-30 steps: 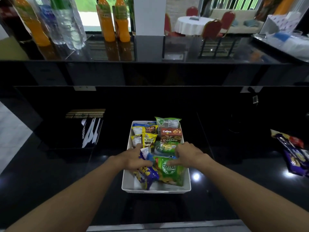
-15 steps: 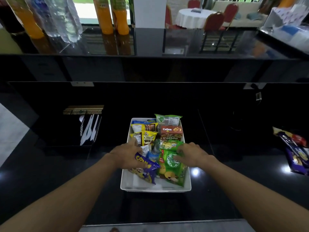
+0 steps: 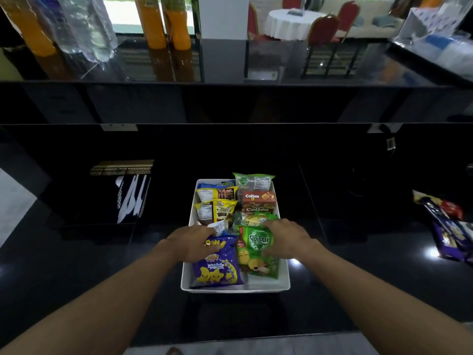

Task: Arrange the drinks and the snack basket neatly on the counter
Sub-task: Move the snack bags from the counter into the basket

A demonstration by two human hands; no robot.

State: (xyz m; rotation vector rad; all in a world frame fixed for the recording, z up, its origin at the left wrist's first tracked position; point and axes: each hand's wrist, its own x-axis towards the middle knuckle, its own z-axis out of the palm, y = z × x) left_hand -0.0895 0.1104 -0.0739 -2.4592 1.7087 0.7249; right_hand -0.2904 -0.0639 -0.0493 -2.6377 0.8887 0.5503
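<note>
The left hand (image 3: 194, 243) grips the top edge of the purple packet (image 3: 217, 267), fingers curled over it. The right hand (image 3: 286, 239) holds the green packet (image 3: 256, 247) the same way, at its upper corner. Both packets lie side by side at the 6 o'clock end of the snack basket (image 3: 235, 288), apparently being squared flat so their fronts show. Toward 12 o'clock inside it, the Collon box (image 3: 258, 201) and yellow packets (image 3: 220, 208) stand in rows. The basket sits on the black counter (image 3: 76, 265), dead ahead. The drinks (image 3: 163, 24) stand on the raised ledge at 11 o'clock. Loose packets (image 3: 450, 231) lie at 3 o'clock, probably not yet sorted.
</note>
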